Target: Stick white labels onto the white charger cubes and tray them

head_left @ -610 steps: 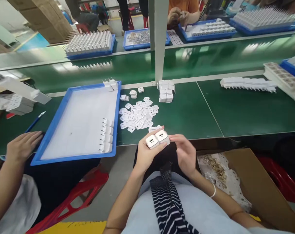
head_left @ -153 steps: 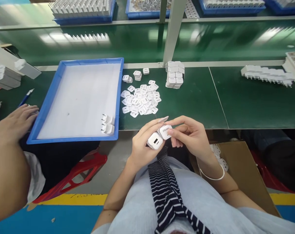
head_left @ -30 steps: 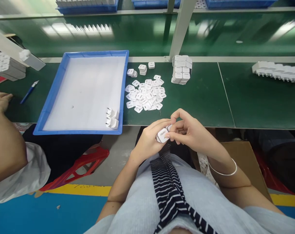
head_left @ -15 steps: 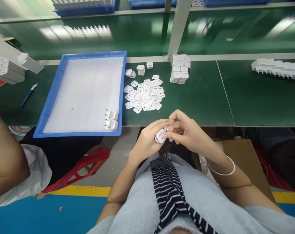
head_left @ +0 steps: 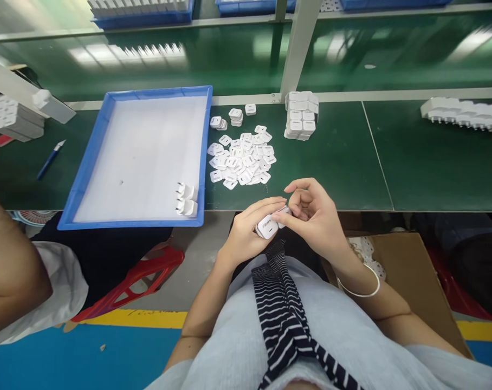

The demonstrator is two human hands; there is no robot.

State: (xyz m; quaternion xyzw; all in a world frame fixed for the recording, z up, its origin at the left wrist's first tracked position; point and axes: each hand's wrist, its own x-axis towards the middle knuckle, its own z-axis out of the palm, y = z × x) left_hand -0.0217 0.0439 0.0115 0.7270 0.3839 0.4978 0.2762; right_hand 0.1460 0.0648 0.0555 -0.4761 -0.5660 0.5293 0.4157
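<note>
Two white plug chargers (head_left: 266,227) sit side by side above my lap, just off the table's front edge. Around them my left hand (head_left: 248,230) is closed, fingers along their far side. The nearer charger shows its face with printing and a small slot. My right hand (head_left: 313,216) has its thumb laid across the other charger (head_left: 284,216), partly covering it. Its index finger is bent and raised, and the remaining fingers curl behind the thumb. Beyond my hands lies a loose heap of white face plates (head_left: 241,160) with small slots.
Left of the heap is a blue-rimmed tray (head_left: 201,157) with a few pronged chargers (head_left: 186,199). Behind are small plate stacks (head_left: 235,116) and a block of chargers (head_left: 300,116). A charger row (head_left: 463,114) stands right, a craft knife (head_left: 51,160) left, near another person's arm (head_left: 14,260).
My right index finger has lifted away from the chargers, and my right wrist has shifted slightly left. The nearer charger's printed face is less covered now.
</note>
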